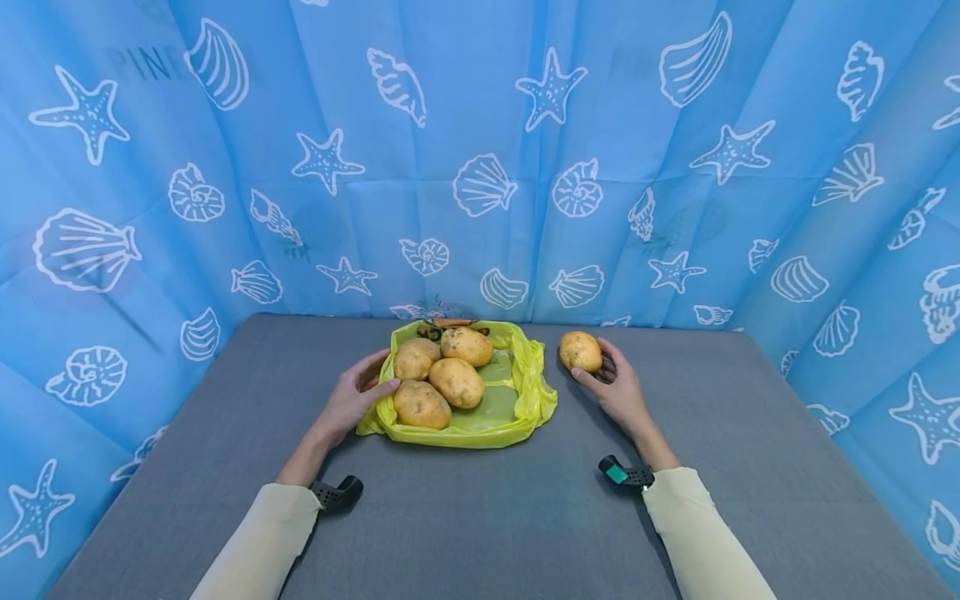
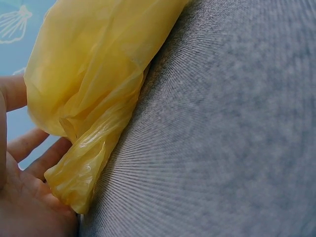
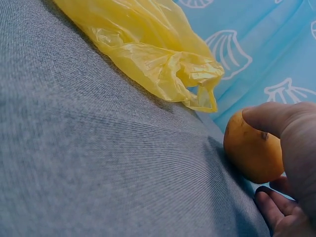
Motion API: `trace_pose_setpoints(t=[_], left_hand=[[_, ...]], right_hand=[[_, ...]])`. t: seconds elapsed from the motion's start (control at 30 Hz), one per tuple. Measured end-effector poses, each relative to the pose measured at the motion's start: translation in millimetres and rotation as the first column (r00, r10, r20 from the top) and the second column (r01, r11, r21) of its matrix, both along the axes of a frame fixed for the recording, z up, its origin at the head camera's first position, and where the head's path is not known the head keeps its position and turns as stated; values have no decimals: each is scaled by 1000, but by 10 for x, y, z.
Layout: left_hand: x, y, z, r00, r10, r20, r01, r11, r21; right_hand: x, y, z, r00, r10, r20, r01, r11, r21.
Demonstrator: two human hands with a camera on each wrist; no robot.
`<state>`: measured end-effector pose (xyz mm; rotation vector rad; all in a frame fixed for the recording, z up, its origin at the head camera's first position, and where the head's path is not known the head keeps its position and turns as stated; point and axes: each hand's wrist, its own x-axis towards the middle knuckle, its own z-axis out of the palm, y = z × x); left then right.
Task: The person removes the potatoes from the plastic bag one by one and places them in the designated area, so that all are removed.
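Observation:
A yellow plastic bag [image 1: 498, 433] lies wide-mouthed on the grey table, its rim folded outward. Several potatoes [image 1: 457, 383] sit together in its left half. My left hand [image 1: 358, 398] holds the bag's left side, thumb over the rim beside a potato and fingers along the outside. In the left wrist view, those fingers are partly hidden behind the crumpled yellow plastic [image 2: 98, 89]. To the right of the bag, my right hand [image 1: 618, 387] grips a single potato [image 1: 580, 351] between thumb and fingers. From the right wrist view I cannot tell whether this potato [image 3: 252, 148] touches the table.
Grey cloth covers the table [image 1: 480, 517]. A blue curtain [image 1: 480, 250] with white shells and starfish hangs behind and along both sides. Dark bands [image 1: 341, 493] are on both wrists.

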<state>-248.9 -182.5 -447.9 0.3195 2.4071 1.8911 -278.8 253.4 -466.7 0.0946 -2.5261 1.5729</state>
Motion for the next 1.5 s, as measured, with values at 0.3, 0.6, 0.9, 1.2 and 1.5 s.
trace_pose_setpoints(t=[0.3,0.6,0.9,1.2,1.5], left_hand=[[0,-4,-9,1000,-4,11,4,1000,4],[-92,-50,-140,1000,1,2,-1,1000,-2],[-97,-50,-149,1000,0,7,0,1000,-2],[-28,-6,-27,1000,6,24,-6,1000,-1],[114,39,189,1000,-11,-2,11,999,-35]], right_hand=[[-9,-4,-18,1000,-15,9,15,1000,20],[-14,-8,-23,999,-41,-22,41,999,9],[-11,-5,-19,998,-50,-26,50,999,3],[-3,43,32,999,-43,-9,43,999,-17],[27,76,162,995,-78,-54,78,997,1]])
